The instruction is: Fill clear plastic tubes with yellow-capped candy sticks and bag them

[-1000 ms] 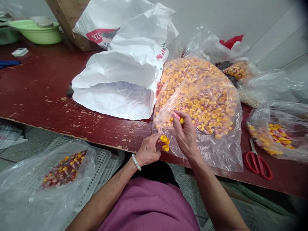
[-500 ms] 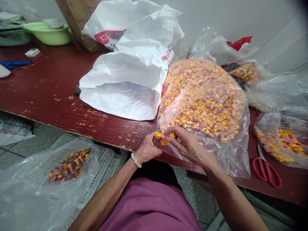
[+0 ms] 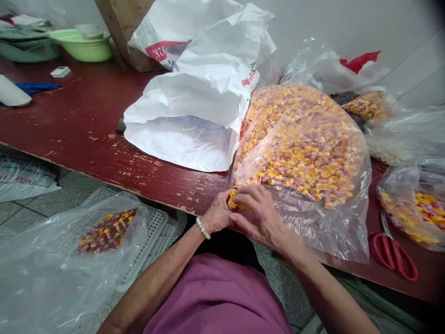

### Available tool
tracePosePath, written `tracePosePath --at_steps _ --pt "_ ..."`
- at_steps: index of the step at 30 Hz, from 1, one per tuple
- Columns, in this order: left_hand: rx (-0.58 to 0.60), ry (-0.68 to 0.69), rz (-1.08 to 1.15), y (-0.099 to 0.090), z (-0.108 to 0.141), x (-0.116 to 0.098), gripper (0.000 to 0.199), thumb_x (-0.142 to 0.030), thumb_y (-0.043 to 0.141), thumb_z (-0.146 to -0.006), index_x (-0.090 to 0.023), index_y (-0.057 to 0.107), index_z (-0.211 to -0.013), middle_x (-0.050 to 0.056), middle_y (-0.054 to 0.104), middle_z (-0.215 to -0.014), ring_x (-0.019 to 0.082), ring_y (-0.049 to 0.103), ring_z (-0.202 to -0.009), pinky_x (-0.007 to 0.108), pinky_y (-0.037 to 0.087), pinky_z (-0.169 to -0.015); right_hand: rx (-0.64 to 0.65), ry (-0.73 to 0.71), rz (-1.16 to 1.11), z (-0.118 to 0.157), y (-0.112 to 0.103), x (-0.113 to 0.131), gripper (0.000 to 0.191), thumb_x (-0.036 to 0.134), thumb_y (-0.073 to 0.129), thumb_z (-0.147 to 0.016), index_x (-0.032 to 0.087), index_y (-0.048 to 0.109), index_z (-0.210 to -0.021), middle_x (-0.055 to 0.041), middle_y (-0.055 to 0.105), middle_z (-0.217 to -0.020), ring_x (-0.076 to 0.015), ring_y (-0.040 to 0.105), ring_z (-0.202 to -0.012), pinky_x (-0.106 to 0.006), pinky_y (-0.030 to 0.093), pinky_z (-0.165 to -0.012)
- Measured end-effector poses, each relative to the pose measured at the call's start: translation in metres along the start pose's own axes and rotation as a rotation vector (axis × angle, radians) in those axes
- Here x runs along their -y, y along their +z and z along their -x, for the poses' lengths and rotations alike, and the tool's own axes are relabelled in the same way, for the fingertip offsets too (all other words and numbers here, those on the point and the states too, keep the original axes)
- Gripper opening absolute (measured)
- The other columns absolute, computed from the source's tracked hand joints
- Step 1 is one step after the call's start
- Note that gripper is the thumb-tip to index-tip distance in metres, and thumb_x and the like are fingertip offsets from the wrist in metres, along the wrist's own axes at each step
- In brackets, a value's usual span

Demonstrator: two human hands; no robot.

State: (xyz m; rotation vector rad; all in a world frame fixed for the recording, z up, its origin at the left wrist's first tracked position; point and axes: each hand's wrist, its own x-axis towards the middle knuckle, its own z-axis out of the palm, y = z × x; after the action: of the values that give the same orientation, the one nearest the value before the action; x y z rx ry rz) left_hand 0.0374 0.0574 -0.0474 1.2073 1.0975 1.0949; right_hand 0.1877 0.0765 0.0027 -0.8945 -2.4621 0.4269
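My left hand (image 3: 218, 213), with a pale bead bracelet (image 3: 203, 228) at its wrist, is closed around a few small yellow-capped tubes (image 3: 232, 198) with red printed sides. From the right, my right hand (image 3: 259, 213) bends its fingers over the same tubes and touches them, which hides part of the bunch. Just beyond my hands lies a large clear plastic bag (image 3: 358, 185) full of yellow-capped pieces like these. Its loose mouth spreads toward the table's front edge.
Left of the clear bag, a white sack (image 3: 181, 153) lies open on the worn red table (image 3: 79, 125). Red-handled scissors (image 3: 394, 260) and a smaller bag of pieces (image 3: 426, 208) are at right. Below left, another plastic bag (image 3: 38, 283) with tubes rests on a perforated crate (image 3: 158, 222).
The tube my right hand held out beside the bunch has come in against it, and that hand's fingers now cover the bunch. The whole view has shifted slightly.
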Motion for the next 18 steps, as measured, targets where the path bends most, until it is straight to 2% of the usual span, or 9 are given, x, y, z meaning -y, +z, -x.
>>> tracePosePath --at_steps 2,5,8,10,12,14,18 --pt "0.000 -0.012 0.078 -0.001 0.002 0.000 0.027 -0.015 0.066 -0.059 -0.011 0.058 -0.084 0.001 0.057 -0.078 0.011 0.048 -0.069 0.022 0.041 -0.063 0.021 -0.015 0.041 0.004 0.008 0.001 0.028 0.044 0.057 -0.083 0.025 0.062 -0.103 -0.0083 0.052 -0.118 -0.0273 0.046 -0.108 -0.049 0.035 -0.094" --pt "0.003 -0.105 0.147 -0.006 0.005 -0.003 0.033 -0.012 0.067 -0.055 -0.012 0.058 -0.086 0.000 0.058 -0.076 0.011 0.049 -0.066 0.023 0.042 -0.059 -0.033 0.002 -0.065 0.003 0.012 -0.002 0.035 0.046 0.054 -0.084 0.028 0.059 -0.113 -0.0088 0.040 -0.132 -0.0282 0.042 -0.117 -0.048 0.035 -0.097" --pt "0.014 -0.220 0.304 -0.012 0.006 -0.003 0.033 -0.005 0.062 -0.050 -0.016 0.057 -0.081 -0.003 0.054 -0.067 0.010 0.047 -0.058 0.023 0.041 -0.054 -0.109 0.030 -0.133 -0.004 0.013 -0.004 0.063 0.050 0.056 -0.081 0.027 0.037 -0.136 -0.0118 0.031 -0.140 -0.0291 0.036 -0.126 -0.048 0.035 -0.101" --pt "0.010 -0.231 0.384 -0.014 0.008 -0.002 0.027 -0.003 0.058 -0.048 -0.015 0.057 -0.072 -0.003 0.054 -0.065 0.010 0.048 -0.058 0.023 0.042 -0.055 -0.079 -0.023 -0.059 -0.007 0.019 -0.002 0.086 0.054 0.064 -0.073 0.024 0.023 -0.142 -0.0141 0.030 -0.142 -0.0321 0.031 -0.129 -0.052 0.031 -0.103" --pt "0.000 -0.238 0.456 -0.014 0.010 0.002 0.022 -0.003 0.056 -0.046 -0.014 0.057 -0.065 -0.001 0.055 -0.064 0.011 0.050 -0.060 0.024 0.042 -0.055 -0.005 -0.116 0.009 -0.008 0.032 0.000 0.097 0.053 0.069 -0.067 0.020 0.019 -0.143 -0.0165 0.035 -0.140 -0.0345 0.032 -0.128 -0.055 0.032 -0.102" --pt "-0.005 -0.279 0.559 -0.012 0.013 0.007 0.019 -0.003 0.056 -0.043 -0.014 0.055 -0.058 -0.001 0.055 -0.060 0.011 0.049 -0.057 0.024 0.040 -0.052 0.020 -0.171 0.028 -0.004 0.049 0.000 0.090 0.046 0.069 -0.070 0.017 0.022 -0.142 -0.0180 0.044 -0.132 -0.0343 0.039 -0.123 -0.056 0.035 -0.099" --pt "-0.043 -0.303 0.655 -0.014 0.018 0.022 0.015 -0.006 0.059 -0.038 -0.013 0.051 -0.048 -0.003 0.051 -0.052 0.010 0.046 -0.050 0.023 0.035 -0.046 -0.070 -0.194 0.061 -0.002 0.082 -0.002 0.061 0.037 0.058 -0.080 0.019 0.034 -0.134 -0.0166 0.055 -0.116 -0.0332 0.053 -0.107 -0.058 0.038 -0.095"
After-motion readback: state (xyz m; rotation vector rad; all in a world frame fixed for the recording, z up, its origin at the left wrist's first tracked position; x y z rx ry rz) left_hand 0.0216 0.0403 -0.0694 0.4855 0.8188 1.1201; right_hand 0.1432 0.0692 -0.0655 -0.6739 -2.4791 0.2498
